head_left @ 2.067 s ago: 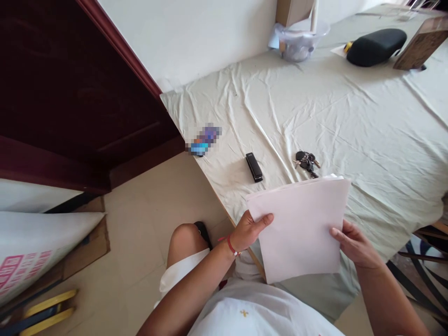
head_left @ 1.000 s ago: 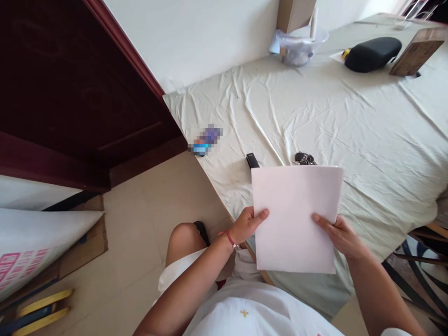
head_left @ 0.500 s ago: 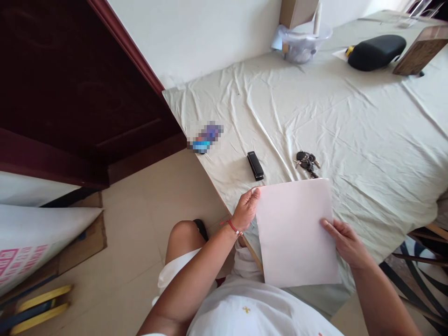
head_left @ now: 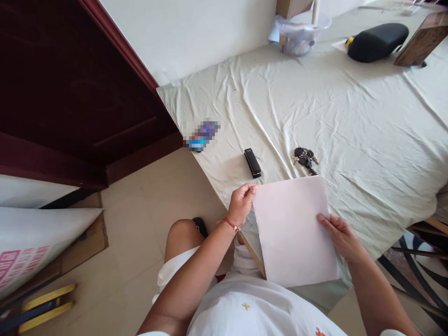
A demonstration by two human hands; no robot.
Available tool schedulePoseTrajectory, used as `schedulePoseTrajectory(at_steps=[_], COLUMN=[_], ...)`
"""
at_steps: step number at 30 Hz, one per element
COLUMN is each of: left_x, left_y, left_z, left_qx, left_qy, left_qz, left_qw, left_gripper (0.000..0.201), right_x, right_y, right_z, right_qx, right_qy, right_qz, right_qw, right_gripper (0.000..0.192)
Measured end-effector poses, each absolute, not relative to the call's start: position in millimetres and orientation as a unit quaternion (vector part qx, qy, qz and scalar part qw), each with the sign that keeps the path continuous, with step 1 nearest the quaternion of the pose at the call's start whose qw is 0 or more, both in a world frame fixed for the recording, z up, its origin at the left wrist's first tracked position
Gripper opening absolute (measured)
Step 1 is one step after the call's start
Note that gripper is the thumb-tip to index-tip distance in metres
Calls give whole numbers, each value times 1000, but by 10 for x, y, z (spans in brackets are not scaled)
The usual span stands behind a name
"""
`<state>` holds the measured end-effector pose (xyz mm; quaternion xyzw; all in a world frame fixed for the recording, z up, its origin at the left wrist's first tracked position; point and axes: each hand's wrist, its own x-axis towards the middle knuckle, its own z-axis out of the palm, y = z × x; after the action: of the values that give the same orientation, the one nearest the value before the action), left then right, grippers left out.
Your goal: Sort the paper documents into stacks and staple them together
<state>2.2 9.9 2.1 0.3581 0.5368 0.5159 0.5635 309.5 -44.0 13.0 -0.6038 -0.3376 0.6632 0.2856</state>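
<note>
Both hands hold a blank white sheet of paper (head_left: 294, 233) over the near edge of the table; whether it is one sheet or a thin stack I cannot tell. My left hand (head_left: 242, 203), with a red beaded string at the wrist, pinches its upper left corner. My right hand (head_left: 341, 235) grips the right edge, thumb on top and the fingers partly hidden beneath. A black stapler (head_left: 252, 163) lies on the cloth just beyond my left hand. Beyond the paper's top edge is a bunch of keys (head_left: 305, 158).
A pale cloth (head_left: 367, 135) with creases covers the table. A blurred-out phone-like object (head_left: 203, 135) lies by its left edge. Farther back stand a clear plastic basket (head_left: 301, 37), a black case (head_left: 378, 43) and a wooden board (head_left: 420, 42). A white sack (head_left: 42, 242) lies at left.
The view has shifted slightly, so the table things sit a little higher and further left. Both hands keep hold of the paper, whose top corners now look more rounded.
</note>
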Motion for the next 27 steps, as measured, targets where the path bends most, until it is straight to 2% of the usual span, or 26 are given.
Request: schedulePoseTrajectory(at_steps=[8,15,24,27], left_x=[22,-6,-98,-120], left_y=[137,298,485,437], left_z=[-17,-16,48,62], left_qx=[361,274,281,317], left_qy=[559,593,581,552], left_qz=[481,469,471,471], left_qw=[571,595,602,611], left_gripper=[50,46,26,36], right_x=[3067,2994,3048,3090], right_y=[-381,-181,159,154], right_z=[128,177,231,235], right_qx=[-606,-624,-596,-569], right_qy=[-332,-327,-364,-409], right_qz=[664,654,665,661], right_qw=[283,275,266,270], right_gripper=[45,35,37,41])
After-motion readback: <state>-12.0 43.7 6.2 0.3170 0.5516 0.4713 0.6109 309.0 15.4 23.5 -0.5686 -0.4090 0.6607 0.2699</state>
